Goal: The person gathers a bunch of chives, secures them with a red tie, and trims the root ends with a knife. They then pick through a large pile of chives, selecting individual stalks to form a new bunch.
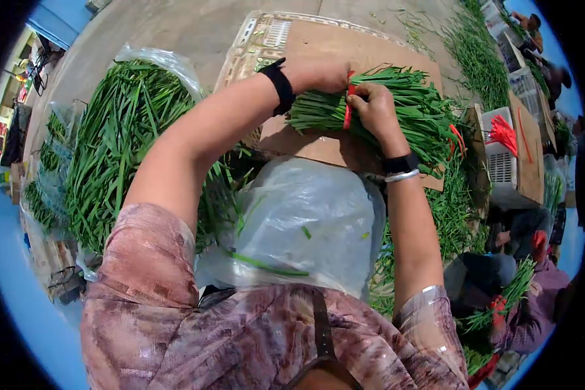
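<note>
The green bundle (417, 107) lies in the upper middle of the frame, its long way running left to right. A red band (347, 119) crosses it. The right grip (377, 112) is over the bundle, closed, pinching the band. The left grip (331, 77) is by the band's top end; its fingers are hidden, so I can't tell how open.

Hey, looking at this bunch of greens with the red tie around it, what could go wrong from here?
The red tie might slip or work loose if the right grip, which pinches it, lets go too soon. Pulled too hard, it could bruise the green bundle it circles. And since the leaves fan out loosely toward the right, some might slide free or snag on the cardboard beneath.
</note>
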Tool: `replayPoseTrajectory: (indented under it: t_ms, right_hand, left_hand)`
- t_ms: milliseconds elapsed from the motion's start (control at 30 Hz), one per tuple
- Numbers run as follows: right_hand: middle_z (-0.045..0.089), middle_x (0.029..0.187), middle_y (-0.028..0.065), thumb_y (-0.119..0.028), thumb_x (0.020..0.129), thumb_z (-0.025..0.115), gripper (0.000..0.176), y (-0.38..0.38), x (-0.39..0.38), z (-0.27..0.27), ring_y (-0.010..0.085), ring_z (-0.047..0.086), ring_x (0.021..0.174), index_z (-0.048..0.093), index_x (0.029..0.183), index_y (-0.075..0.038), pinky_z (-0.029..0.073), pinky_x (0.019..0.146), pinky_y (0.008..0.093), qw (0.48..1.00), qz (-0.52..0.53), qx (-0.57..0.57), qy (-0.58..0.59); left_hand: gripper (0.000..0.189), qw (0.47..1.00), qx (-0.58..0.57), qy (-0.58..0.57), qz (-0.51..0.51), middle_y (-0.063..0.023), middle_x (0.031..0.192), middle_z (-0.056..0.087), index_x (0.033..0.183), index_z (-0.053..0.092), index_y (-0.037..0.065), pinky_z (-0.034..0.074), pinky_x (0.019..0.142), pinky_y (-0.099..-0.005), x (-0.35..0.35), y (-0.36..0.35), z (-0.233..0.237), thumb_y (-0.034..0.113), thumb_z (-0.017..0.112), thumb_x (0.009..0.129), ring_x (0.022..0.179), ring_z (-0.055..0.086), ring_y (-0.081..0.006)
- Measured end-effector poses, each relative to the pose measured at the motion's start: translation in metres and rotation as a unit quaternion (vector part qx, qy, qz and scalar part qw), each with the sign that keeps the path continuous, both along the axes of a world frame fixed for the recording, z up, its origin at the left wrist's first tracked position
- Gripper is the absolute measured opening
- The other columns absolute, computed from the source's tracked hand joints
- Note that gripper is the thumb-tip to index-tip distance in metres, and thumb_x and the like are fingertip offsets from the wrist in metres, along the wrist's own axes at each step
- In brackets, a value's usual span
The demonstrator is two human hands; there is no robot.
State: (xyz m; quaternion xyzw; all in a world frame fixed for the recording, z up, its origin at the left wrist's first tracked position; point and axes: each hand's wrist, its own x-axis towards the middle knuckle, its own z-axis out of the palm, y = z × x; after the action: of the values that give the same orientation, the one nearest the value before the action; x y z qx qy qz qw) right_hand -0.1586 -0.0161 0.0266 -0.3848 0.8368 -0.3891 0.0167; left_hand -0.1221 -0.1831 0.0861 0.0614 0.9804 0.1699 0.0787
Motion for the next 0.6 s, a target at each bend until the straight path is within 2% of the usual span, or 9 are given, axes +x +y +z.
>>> replayPoseTrajectory:
  t_ms: [100,200,233,333,400,467,600]
  right_hand:
    - [0.064,0.08,0.0184,-0.015,0.075,0.066,0.016,0.0,0.013,0.003,0.036,0.062,0.075,0.066,0.085,-0.002,0.049,0.067,0.0412,1.0,-0.026,0.003,0.01]
    - [0.063,0.084,0.0173,-0.014,0.076,0.065,0.016,0.002,0.022,-0.003,0.0361,0.061,0.078,0.065,0.088,-0.004,0.049,0.069,0.0416,0.997,-0.06,-0.012,0.044]
    - [0.063,0.085,0.017,-0.014,0.076,0.064,0.016,0.003,0.024,-0.008,0.036,0.061,0.079,0.065,0.088,-0.005,0.049,0.069,0.0416,0.996,-0.067,-0.028,0.051]
    - [0.061,0.083,0.0163,-0.012,0.076,0.063,0.013,0.006,0.028,-0.014,0.0358,0.059,0.075,0.064,0.086,-0.004,0.048,0.067,0.0404,0.992,-0.07,-0.072,0.071]
    - [0.061,0.08,0.0161,-0.009,0.076,0.063,0.012,0.008,0.033,-0.014,0.0349,0.059,0.072,0.063,0.086,-0.003,0.048,0.066,0.0389,0.99,-0.072,-0.093,0.082]
    - [0.06,0.077,0.0146,-0.003,0.075,0.06,0.01,0.01,0.037,-0.017,0.0317,0.059,0.069,0.062,0.085,-0.003,0.048,0.064,0.0361,0.989,-0.064,-0.126,0.042]
    - [0.061,0.077,0.0129,0.001,0.074,0.06,0.013,0.007,0.037,-0.018,0.0293,0.06,0.069,0.063,0.085,-0.003,0.048,0.064,0.0348,0.985,-0.053,-0.156,0.041]
  left_hand:
    - [0.02,0.996,0.075,0.006,0.052,-0.0258,0.077,0.062,0.074,0.066,-0.001,0.048,0.063,-0.0431,-0.022,-0.011,-0.035,0.017,0.059,0.071,0.07,0.062,-0.0392]
    - [0.017,0.981,0.123,0.08,0.128,-0.0258,0.073,0.061,0.072,0.066,-0.002,0.049,0.061,-0.0432,-0.016,0.005,-0.047,0.014,0.062,0.068,0.067,0.061,-0.0391]
    - [0.014,0.975,0.152,0.14,0.085,-0.0237,0.062,0.055,0.067,0.061,0.001,0.04,0.051,-0.0453,-0.006,0.009,-0.05,0.013,0.058,0.073,0.052,0.053,-0.0367]
    - [0.014,0.95,0.164,0.222,0.148,-0.024,0.063,0.056,0.065,0.061,0.001,0.042,0.053,-0.0463,0.008,0.034,-0.052,0.014,0.057,0.071,0.056,0.055,-0.0397]
    - [0.015,0.931,0.186,0.254,0.184,-0.0232,0.065,0.056,0.065,0.06,0.002,0.043,0.055,-0.0473,0.003,0.044,-0.072,0.014,0.056,0.072,0.061,0.056,-0.0414]
    - [0.019,0.902,0.214,0.304,0.221,-0.0215,0.066,0.056,0.064,0.056,0.002,0.044,0.06,-0.047,0.008,0.052,-0.074,0.015,0.052,0.078,0.066,0.056,-0.0414]
    - [0.024,0.88,0.256,0.306,0.259,-0.0212,0.067,0.056,0.065,0.056,0.001,0.044,0.061,-0.047,0.015,0.051,-0.067,0.018,0.052,0.081,0.066,0.056,-0.041]
